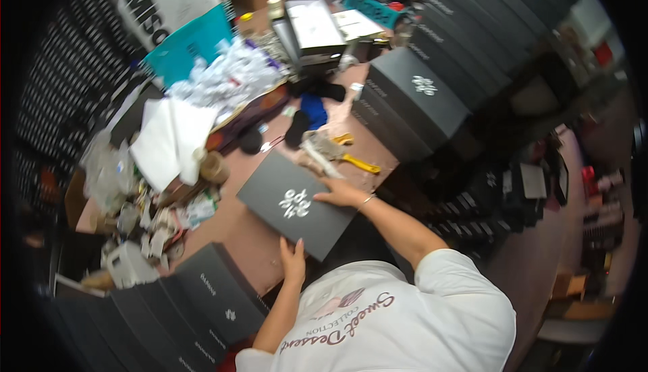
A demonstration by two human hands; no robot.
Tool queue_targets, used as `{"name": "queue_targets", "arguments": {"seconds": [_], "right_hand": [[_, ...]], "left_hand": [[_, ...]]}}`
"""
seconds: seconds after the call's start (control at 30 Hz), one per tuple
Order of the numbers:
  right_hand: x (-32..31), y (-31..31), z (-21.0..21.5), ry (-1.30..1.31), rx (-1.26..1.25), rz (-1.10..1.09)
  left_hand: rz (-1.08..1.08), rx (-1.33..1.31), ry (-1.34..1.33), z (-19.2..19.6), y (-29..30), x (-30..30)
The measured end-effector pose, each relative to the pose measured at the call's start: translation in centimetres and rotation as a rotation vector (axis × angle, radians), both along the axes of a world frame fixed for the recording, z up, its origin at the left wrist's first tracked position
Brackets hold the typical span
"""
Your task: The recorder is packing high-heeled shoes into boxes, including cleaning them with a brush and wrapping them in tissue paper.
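Note:
A flat dark grey cardboard box (270, 186) with a white flower-like mark on its lid lies in front of me, turned at an angle, over the near edge of the pinkish table. My left hand (292, 262) grips its near left edge, fingertips at the rim and the rest of the grip hidden below. On the opposite side, my right hand (342, 194) holds the right edge, with its fingers spread over the lid. The box is closed, so its contents are hidden.
Beyond the box lie a yellow-handled tool (362, 164) and a blue cloth (313, 111). Crumpled white paper (233, 72) is heaped behind to the left. Stacked dark boxes stand at near left (209, 291) and at right (422, 95). An open box (315, 28) sits at the back.

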State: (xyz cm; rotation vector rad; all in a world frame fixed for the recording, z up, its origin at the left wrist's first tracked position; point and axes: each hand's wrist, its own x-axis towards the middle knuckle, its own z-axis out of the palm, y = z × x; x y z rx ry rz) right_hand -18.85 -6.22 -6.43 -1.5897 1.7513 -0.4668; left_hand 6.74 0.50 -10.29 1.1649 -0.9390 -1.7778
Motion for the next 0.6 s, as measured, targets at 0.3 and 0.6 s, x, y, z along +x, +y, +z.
{"name": "queue_targets", "arguments": {"seconds": [0.3,0.6], "right_hand": [[3.6,1.3,4.1,-0.021,0.104,-0.105],[0.6,4.2,23.5,-0.327,-0.584,-0.003]], "left_hand": [[-0.182,0.212,0.073,-2.5,-3.9,3.9],[-0.131,-0.207,0.620,17.7,-6.5,-1.8]]}}
